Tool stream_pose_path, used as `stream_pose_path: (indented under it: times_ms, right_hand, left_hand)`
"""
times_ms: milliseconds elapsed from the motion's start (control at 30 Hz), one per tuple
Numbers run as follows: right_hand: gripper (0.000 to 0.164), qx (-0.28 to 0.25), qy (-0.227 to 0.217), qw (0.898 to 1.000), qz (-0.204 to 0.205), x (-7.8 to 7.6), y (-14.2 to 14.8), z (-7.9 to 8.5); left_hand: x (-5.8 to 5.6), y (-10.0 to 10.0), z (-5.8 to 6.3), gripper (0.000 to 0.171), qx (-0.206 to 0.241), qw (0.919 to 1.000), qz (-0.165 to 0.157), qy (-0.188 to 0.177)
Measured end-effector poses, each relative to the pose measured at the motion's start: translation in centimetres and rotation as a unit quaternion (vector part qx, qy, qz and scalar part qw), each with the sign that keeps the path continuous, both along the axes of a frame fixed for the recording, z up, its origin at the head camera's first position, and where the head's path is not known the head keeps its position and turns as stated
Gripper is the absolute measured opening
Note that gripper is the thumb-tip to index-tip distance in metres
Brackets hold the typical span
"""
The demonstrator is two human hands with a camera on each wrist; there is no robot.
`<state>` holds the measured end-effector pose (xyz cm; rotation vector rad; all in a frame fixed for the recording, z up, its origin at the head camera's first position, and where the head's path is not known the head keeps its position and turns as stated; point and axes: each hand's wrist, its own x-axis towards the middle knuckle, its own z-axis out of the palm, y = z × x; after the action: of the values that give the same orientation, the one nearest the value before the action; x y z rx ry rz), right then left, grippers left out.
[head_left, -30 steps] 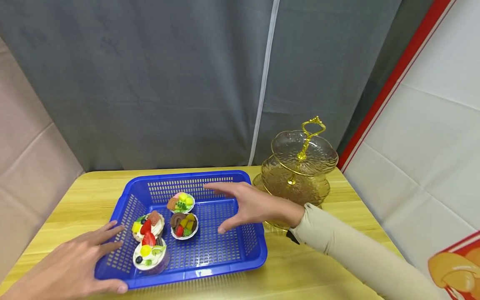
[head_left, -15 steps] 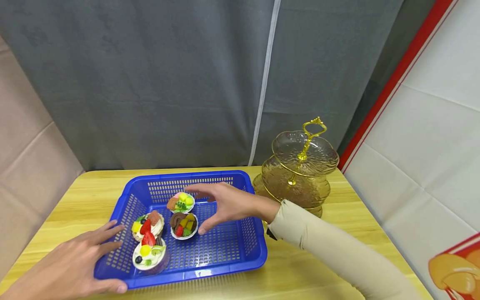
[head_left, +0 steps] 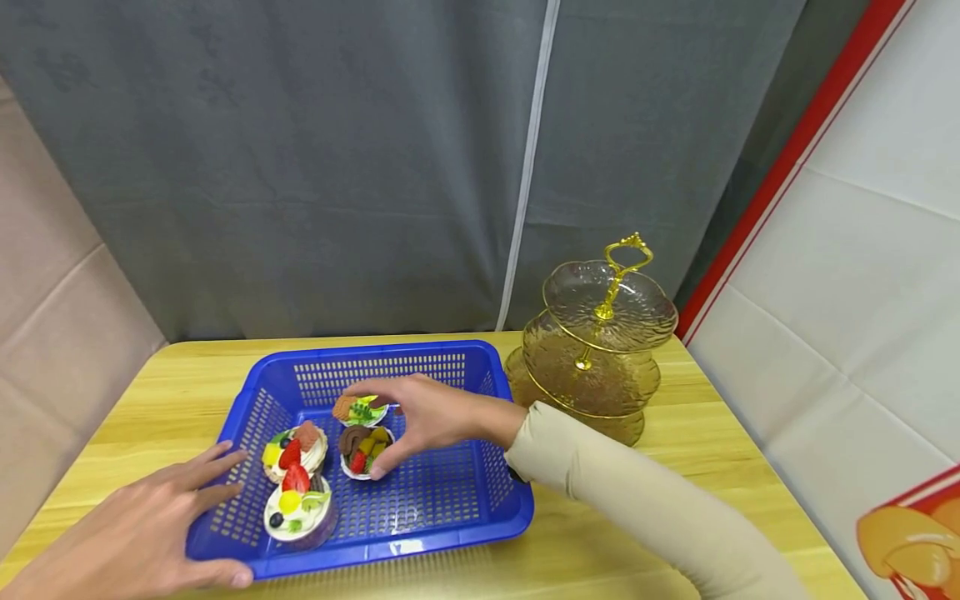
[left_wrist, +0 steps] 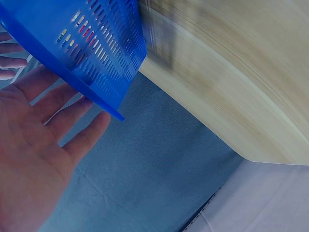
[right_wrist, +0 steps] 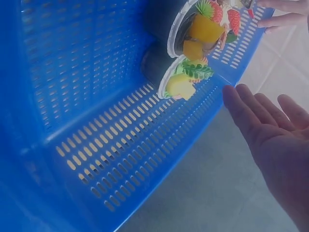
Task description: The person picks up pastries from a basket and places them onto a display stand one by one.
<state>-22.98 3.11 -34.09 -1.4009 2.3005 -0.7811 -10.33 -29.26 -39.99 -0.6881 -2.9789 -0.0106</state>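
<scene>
A blue plastic basket holds several fruit-topped cupcakes in its left half. My left hand lies at the basket's left rim, fingers extended over it and thumb along the near corner. Over the basket reaches my right hand, thumb and fingers spread apart. Its thumb tip overlaps the chocolate cupcake and its fingers partly cover the yellow-fruit cupcake behind. Two cream cupcakes with strawberries, one farther back and one nearer, stand near the left hand. In the right wrist view the palm shows bare.
Right of the basket stands a three-tier amber glass stand with a gold handle. Both are on a wood-grain table. A grey curtain hangs behind, and a white panel borders the right side.
My right hand has moved left and slightly down, from the basket's right half to over the chocolate and yellow-fruit cupcakes. The left hand and basket stay almost where they were.
</scene>
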Motion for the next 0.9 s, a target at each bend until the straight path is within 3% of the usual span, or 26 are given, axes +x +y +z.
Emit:
stream_pose_path:
  times_ms: [300, 667, 900]
  right_hand:
    - [0.086, 0.038, 0.008, 0.999, 0.013, -0.2, -1.1, -0.9]
    - [0.082, 0.091, 0.011, 0.995, -0.025, -0.2, -2.3, -2.3]
    - [0.075, 0.090, 0.009, 0.996, -0.015, -0.6, -2.8, -3.5]
  left_hand:
    - [0.0, 0.0, 0.0, 0.087, 0.013, 0.9995, -0.018, 0.023]
    - [-0.1, 0.1, 0.0, 0.087, 0.008, 0.9996, -0.017, 0.020]
    - [-0.1, 0.0, 0.0, 0.087, 0.015, 0.9988, -0.027, 0.037]
